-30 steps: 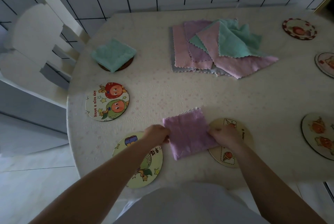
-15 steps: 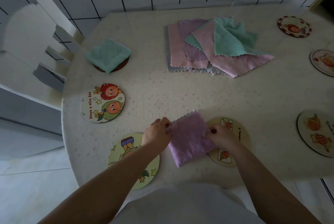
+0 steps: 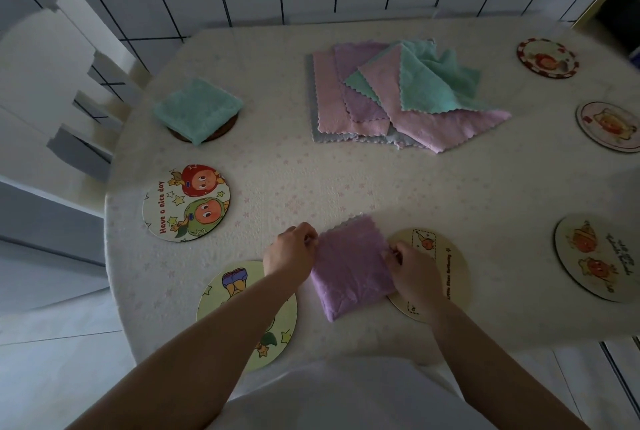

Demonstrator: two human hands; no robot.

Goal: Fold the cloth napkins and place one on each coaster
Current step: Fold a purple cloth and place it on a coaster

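I see the folded purple cloth napkin (image 3: pixel 349 268) lying flat near the front edge of the surface (image 3: pixel 346 187), between two round coasters. The left hand (image 3: pixel 289 251) has its grip closed on the left border of this napkin, near its far corner; the fingers (image 3: pixel 308 237) are curled together and pinch the cloth. The right hand (image 3: pixel 414 266) has its grip closed on the right border, the fingertips (image 3: pixel 393 253) pressed together on the fabric. Both hands lie low, touching the surface or very near to it.

The right hand rests over the round cream coaster with small fruit drawings (image 3: pixel 440 266), and the right side of the napkin overlaps the left rim of this coaster. The left forearm crosses over the round yellow-green cartoon coaster (image 3: pixel 235 294) at the front left edge; the napkin is just beside it, not touching.

Toward the left edge, the round coaster with two fruit faces (image 3: pixel 186 202) is bare. Behind it a folded teal cloth napkin (image 3: pixel 197 110) sits on a dark round coaster (image 3: pixel 227 126). Near the back edge, in the middle, lies a loose pile of unfolded pink, purple and teal cloths (image 3: pixel 391 97). Along the right edge I count three more round coasters, well apart from the hands.
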